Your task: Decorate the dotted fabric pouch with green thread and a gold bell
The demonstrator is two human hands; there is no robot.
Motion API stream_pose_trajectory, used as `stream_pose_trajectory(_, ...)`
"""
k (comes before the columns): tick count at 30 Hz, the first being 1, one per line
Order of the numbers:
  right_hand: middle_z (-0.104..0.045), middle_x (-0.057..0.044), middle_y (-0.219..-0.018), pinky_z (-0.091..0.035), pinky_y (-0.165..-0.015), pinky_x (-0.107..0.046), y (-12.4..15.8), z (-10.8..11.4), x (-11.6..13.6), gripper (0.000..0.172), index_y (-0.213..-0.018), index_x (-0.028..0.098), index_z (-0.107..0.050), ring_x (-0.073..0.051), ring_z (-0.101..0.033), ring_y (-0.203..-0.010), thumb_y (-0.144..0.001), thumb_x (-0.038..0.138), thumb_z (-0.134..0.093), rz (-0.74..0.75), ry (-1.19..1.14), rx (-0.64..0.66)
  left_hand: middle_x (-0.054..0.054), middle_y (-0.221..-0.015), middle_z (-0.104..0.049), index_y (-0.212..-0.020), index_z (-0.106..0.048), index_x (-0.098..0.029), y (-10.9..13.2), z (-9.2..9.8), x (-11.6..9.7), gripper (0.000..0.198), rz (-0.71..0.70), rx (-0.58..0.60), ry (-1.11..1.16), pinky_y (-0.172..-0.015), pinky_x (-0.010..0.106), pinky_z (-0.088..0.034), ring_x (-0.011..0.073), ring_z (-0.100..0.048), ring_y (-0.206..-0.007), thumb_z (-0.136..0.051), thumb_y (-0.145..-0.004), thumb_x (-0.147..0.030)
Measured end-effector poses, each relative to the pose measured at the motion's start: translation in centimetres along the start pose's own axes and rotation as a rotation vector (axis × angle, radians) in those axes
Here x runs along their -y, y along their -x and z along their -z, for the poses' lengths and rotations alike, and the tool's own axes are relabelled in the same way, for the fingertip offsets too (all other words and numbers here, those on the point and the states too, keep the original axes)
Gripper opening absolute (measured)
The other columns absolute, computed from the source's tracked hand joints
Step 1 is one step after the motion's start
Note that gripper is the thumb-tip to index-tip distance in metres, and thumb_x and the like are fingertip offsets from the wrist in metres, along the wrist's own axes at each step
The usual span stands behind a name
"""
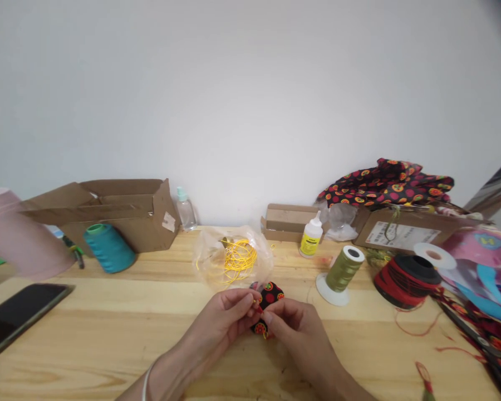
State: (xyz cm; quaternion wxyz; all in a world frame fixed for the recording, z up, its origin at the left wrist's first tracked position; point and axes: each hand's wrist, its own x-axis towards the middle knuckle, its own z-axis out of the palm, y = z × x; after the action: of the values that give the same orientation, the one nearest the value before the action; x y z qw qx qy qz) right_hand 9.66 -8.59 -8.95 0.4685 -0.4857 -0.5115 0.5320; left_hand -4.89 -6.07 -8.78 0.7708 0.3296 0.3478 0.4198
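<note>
Near the table's front middle, a small black fabric piece [272, 293] with red and orange fruit shapes lies behind and between my hands. My left hand [229, 314] pinches a small yellow and red bit, seemingly cord, between thumb and fingertips. Right beside it, my right hand [294, 328] closes thumb and finger on the red part. A short yellow loop shows at the fabric's lower edge. Behind the fabric sits a clear plastic bag [204, 259] with a bundle of yellow cord [240, 259].
A phone [20, 314], teal thread cone [108, 248] and open cardboard box [158, 223] are left. Rightward stand a glue bottle [311, 238], green spool [344, 270], red cord spool [407, 281] and scissors [467, 328]. Patterned cloth [392, 186] tops a box.
</note>
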Motion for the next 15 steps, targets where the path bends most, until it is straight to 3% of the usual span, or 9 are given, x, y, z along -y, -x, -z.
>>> stream_pose_trajectory(7,-0.055,0.001,-0.051,-0.033,-0.047,-0.02,0.1,-0.08,0.3,0.02,-0.058,0.012,-0.062,-0.009,-0.043,-0.047,-0.065,0.031,-0.057,-0.036,0.003,-0.011,-0.001,-0.056,-0.056,-0.065,-0.064,-0.011,-0.09,-0.64,-0.17,0.013,-0.031,-0.053,-0.032,-0.06,0.017,-0.043,0.0058,-0.05,-0.054,-0.071,-0.06,-0.022)
stream_pose_trajectory(15,-0.052,0.003,-0.048,-0.031,-0.046,-0.019,-0.04,-0.25,0.43,0.017,-0.057,0.012,-0.06,-0.007,-0.04,-0.045,-0.063,0.028,-0.057,-0.052,-0.007,-0.021,-0.002,-0.057,-0.053,-0.061,-0.059,-0.011,-0.2,-0.46,-0.23,0.015,-0.025,0.005,-0.028,-0.06,0.018,-0.042,0.0057,-0.047,-0.055,-0.065,-0.067,-0.024)
